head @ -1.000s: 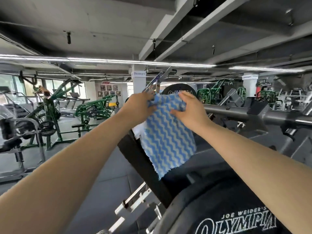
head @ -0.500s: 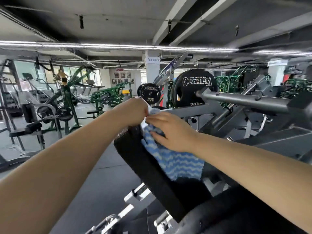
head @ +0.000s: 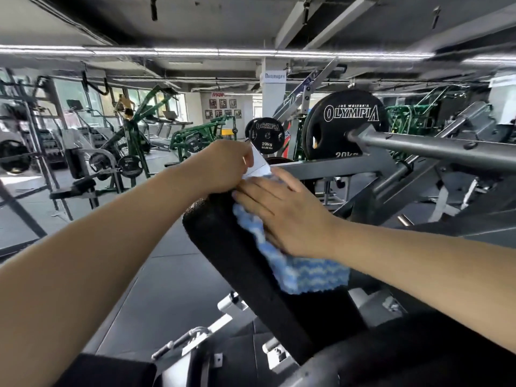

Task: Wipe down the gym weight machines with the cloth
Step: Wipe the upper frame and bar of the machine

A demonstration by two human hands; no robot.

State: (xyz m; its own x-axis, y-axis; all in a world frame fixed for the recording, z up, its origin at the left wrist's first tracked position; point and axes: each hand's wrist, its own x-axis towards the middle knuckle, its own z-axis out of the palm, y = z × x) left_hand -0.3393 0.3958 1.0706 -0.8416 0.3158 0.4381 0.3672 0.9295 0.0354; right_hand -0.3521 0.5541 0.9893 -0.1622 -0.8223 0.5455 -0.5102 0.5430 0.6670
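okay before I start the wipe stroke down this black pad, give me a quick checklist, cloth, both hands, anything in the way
1. Cloth lies on the black pad: ok, blue-and-white weave spread over the pad's upper face.
2. Right hand flat on the cloth: ok, straight fingers press it down.
3. Left hand secures the top edge: ok, it pinches the cloth's white corner at the pad's top.
4. Lower pad clear for the stroke: ok, bare black surface below the cloth.
5. Grey bar and Olympia plate away from the hands: ok, both sit behind the pad.
6. Cloth damp or clean: cannot tell.
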